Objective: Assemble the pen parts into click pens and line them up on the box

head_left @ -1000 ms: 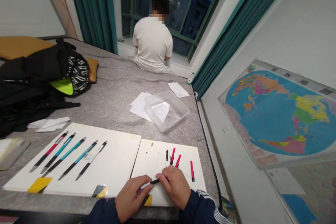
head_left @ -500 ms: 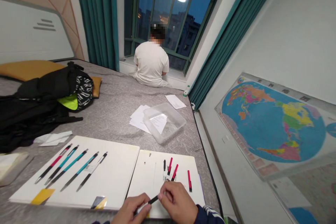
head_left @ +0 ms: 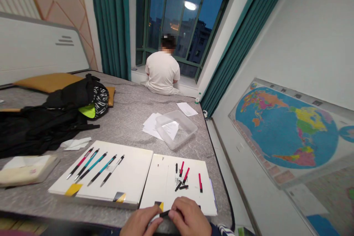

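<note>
My left hand [head_left: 143, 222] and my right hand [head_left: 188, 217] meet at the near edge of the right white board [head_left: 157, 191], both pinching a black pen part [head_left: 165, 213] between them. A pale piece shows at my left fingers. Beyond my hands, red pen barrels [head_left: 200, 182] and several black and clear pen parts [head_left: 181, 185] lie on this board. On the left white board [head_left: 124, 180], several assembled pens rest side by side, among them a red one [head_left: 80, 163], teal ones [head_left: 94, 166] and a silver-white one [head_left: 112, 170].
Past the boards are a clear plastic box [head_left: 177, 129], loose papers [head_left: 151, 127] and a small bottle [head_left: 198, 98]. A black backpack [head_left: 41, 125] and tissue pack [head_left: 27, 171] lie left. A person in a white shirt [head_left: 162, 72] sits by the window, back turned.
The camera view has shifted, so the boards appear farther right and slightly higher. My hands have come nearer the board's front edge, still holding the black part.
</note>
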Available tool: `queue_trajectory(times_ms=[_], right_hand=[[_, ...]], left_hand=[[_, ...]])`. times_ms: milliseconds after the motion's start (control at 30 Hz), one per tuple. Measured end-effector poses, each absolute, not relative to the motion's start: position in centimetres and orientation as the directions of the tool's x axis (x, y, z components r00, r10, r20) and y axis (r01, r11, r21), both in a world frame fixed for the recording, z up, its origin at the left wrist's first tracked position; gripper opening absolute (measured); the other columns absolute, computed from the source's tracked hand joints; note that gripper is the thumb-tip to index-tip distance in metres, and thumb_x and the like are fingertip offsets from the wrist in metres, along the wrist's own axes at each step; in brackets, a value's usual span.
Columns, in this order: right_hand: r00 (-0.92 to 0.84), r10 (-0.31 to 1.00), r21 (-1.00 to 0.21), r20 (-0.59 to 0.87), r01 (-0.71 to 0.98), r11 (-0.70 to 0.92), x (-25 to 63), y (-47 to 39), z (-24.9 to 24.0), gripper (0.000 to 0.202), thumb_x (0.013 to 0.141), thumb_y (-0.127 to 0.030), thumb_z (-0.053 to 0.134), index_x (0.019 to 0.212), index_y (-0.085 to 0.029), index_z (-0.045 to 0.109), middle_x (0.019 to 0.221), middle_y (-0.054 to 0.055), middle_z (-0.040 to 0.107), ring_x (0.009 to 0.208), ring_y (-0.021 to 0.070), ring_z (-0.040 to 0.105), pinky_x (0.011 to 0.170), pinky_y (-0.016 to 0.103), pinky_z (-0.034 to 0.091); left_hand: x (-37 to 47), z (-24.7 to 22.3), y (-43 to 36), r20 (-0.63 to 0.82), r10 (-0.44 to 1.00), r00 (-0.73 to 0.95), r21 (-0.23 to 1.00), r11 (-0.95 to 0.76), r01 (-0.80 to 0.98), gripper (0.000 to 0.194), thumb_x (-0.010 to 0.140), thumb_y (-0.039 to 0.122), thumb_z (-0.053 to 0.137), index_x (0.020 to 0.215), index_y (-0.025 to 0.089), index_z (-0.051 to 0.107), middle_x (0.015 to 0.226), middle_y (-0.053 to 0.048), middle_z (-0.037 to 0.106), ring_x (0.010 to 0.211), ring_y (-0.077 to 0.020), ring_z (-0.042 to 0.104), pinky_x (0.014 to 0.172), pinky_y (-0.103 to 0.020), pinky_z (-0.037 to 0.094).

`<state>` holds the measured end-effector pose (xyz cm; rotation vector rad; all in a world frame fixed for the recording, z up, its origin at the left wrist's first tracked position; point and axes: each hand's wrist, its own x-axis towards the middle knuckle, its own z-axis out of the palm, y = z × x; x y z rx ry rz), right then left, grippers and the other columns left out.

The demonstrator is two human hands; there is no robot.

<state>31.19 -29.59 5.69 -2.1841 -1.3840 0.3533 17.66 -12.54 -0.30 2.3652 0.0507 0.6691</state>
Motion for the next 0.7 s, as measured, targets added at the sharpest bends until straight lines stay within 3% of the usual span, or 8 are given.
queue_trajectory(times_ms=[100, 200, 300, 367, 500, 600, 700], right_hand=[[0.449, 0.893, -0.605, 0.029, 0.719, -0.342, 30.6, -30.1, 7.3, 0.025, 0.092, -0.028, 0.048, 0.069, -0.02, 0.047, 0.068, -0.002, 0.051, 0.067, 0.0134, 0.048, 0.063, 0.026, 0.029], [0.493, 0.864, -0.766, -0.1, 0.516, -0.384, 29.9, -30.1, 6.9, 0.04, 0.094, -0.033, 0.046, 0.058, -0.019, 0.04, 0.055, -0.005, 0.037, 0.056, 0.0108, 0.038, 0.057, 0.025, 0.027], [0.534, 0.82, -0.882, -0.207, 0.26, -0.393, 29.2, -29.9, 5.4, 0.05, 0.097, -0.047, 0.039, 0.057, -0.018, 0.046, 0.053, -0.005, 0.038, 0.054, 0.0106, 0.039, 0.056, 0.024, 0.03], [0.548, 0.811, -0.898, -0.203, 0.226, -0.378, 29.8, -29.9, 4.9, 0.052, 0.096, -0.054, 0.041, 0.063, -0.016, 0.055, 0.057, -0.003, 0.045, 0.059, 0.0116, 0.043, 0.059, 0.024, 0.033], [0.659, 0.746, -0.841, -0.101, 0.344, -0.418, 35.8, -30.8, 5.5, 0.043, 0.094, -0.054, 0.045, 0.083, -0.016, 0.064, 0.072, 0.0, 0.058, 0.069, 0.0147, 0.05, 0.064, 0.024, 0.038], [0.861, 0.509, -0.65, -0.009, 0.381, -0.658, 43.6, -32.2, 5.1, 0.042, 0.092, -0.053, 0.046, 0.083, -0.017, 0.066, 0.067, 0.0, 0.059, 0.066, 0.0169, 0.053, 0.065, 0.026, 0.04], [0.925, 0.38, -0.59, -0.017, 0.297, -0.751, 50.1, -33.7, 3.1, 0.043, 0.093, -0.042, 0.038, 0.087, -0.012, 0.068, 0.08, 0.009, 0.068, 0.077, 0.0223, 0.059, 0.072, 0.029, 0.043]], left_hand=[[17.2, 0.5, -12.5, 0.428, 0.123, 0.895, 0.606, -0.774, -0.184, 0.024, 0.097, 0.042, 0.048, 0.108, 0.031, 0.067, 0.094, -0.003, 0.079, 0.083, -0.0232, 0.076, 0.073, -0.028, 0.061], [17.1, 1.5, -12.2, 0.466, 0.042, 0.884, 0.555, -0.792, -0.255, 0.024, 0.099, 0.034, 0.047, 0.109, 0.029, 0.068, 0.091, -0.006, 0.078, 0.082, -0.0234, 0.074, 0.076, -0.031, 0.059], [17.4, 1.7, -11.5, 0.503, 0.005, 0.864, 0.517, -0.803, -0.296, 0.025, 0.099, 0.028, 0.047, 0.11, 0.029, 0.069, 0.084, -0.006, 0.075, 0.076, -0.022, 0.072, 0.075, -0.031, 0.058], [17.9, 1.1, -10.7, 0.493, -0.003, 0.87, 0.515, -0.805, -0.294, 0.023, 0.099, 0.027, 0.047, 0.108, 0.026, 0.069, 0.084, -0.006, 0.074, 0.076, -0.0215, 0.071, 0.073, -0.03, 0.058], [19.6, -0.9, -8.6, 0.406, 0.15, 0.901, 0.577, -0.807, -0.126, 0.022, 0.1, 0.03, 0.045, 0.102, 0.021, 0.064, 0.09, -0.009, 0.074, 0.083, -0.023, 0.071, 0.076, -0.032, 0.058], [22.0, -1.8, -6.7, 0.354, 0.224, 0.908, 0.602, -0.797, -0.038, 0.027, 0.101, 0.034, 0.039, 0.102, 0.021, 0.063, 0.092, -0.009, 0.075, 0.086, -0.0239, 0.072, 0.08, -0.035, 0.058], [25.6, -2.2, -4.6, 0.341, 0.273, 0.9, 0.595, -0.804, 0.018, 0.033, 0.102, 0.035, 0.034, 0.11, 0.018, 0.062, 0.101, -0.012, 0.075, 0.096, -0.0262, 0.071, 0.088, -0.039, 0.057]])
